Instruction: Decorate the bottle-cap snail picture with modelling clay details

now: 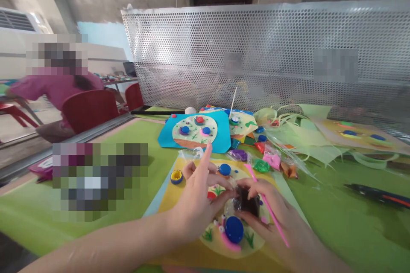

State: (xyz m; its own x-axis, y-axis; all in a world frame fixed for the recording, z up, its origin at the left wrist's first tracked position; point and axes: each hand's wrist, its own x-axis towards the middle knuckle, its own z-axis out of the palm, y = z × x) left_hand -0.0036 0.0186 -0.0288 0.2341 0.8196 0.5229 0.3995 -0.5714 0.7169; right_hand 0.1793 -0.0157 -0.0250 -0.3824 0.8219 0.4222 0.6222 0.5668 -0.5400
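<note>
My left hand [198, 198] and my right hand [272, 209] meet over a yellow craft sheet [179, 196] on the green table [336, 222]. Both pinch a small clear bag of dark clay [246, 201]. The left forefinger sticks up; thumb and other fingers press on the bag. My right hand also carries a pink plastic stick [267, 204] slanting across its fingers. On the sheet lie a pale round disc [253, 243] with blue clay blobs [233, 229] and a pink snail shape [229, 242].
A blue card with a decorated disc [194, 133] lies farther back, with small bags of coloured clay [267, 162] and pale green paper strips [307, 136] to the right. A black pen [378, 194] is at right. A perforated metal screen [272, 55] stands behind. A person in pink [54, 89] sits at left.
</note>
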